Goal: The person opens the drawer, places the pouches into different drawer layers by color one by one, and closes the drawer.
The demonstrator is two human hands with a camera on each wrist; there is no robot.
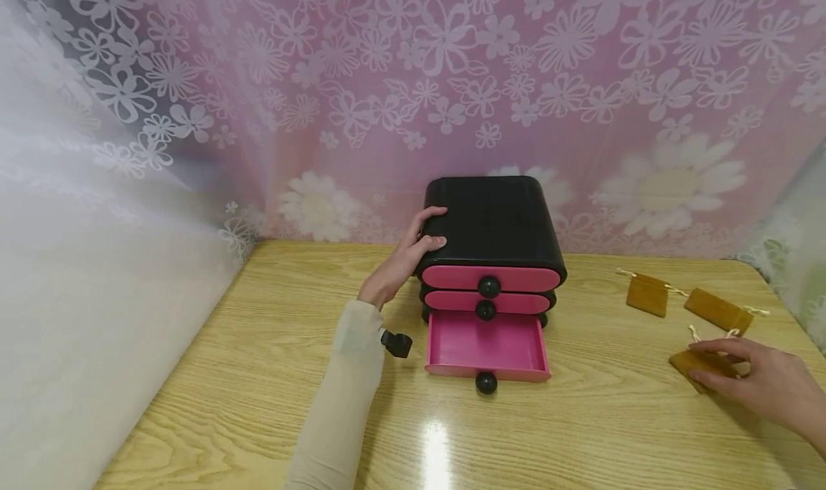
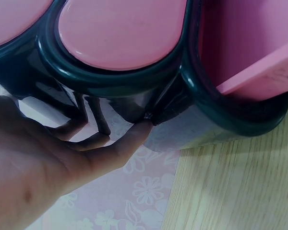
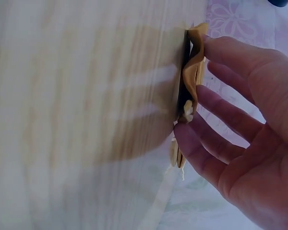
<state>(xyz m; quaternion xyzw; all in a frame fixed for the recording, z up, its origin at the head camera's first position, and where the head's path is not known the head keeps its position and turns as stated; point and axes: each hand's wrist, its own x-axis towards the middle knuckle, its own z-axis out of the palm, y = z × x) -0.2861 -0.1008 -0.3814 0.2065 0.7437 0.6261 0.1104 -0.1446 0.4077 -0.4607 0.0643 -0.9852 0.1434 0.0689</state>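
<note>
A small drawer cabinet (image 1: 490, 217) with a black body and pink fronts stands on the table, its lowest drawer (image 1: 487, 343) pulled out with a bare pink floor. My left hand (image 1: 406, 257) rests against its left side, thumb and a finger over the top edge. In the left wrist view, other fingers (image 2: 129, 139) touch the glossy side. At the right, my right hand (image 1: 748, 375) pinches a brown drawstring pouch (image 1: 700, 366) low at the table surface. In the right wrist view, thumb and fingertips meet the edges of this pouch (image 3: 194, 67).
Two more brown drawstring pouches, one squarish (image 1: 647, 295) and one longer (image 1: 718, 309), lie behind my right hand. A flowered pink curtain (image 1: 387, 81) hangs behind the wooden table (image 1: 258, 375). White sheeting (image 1: 97, 260) borders the left side.
</note>
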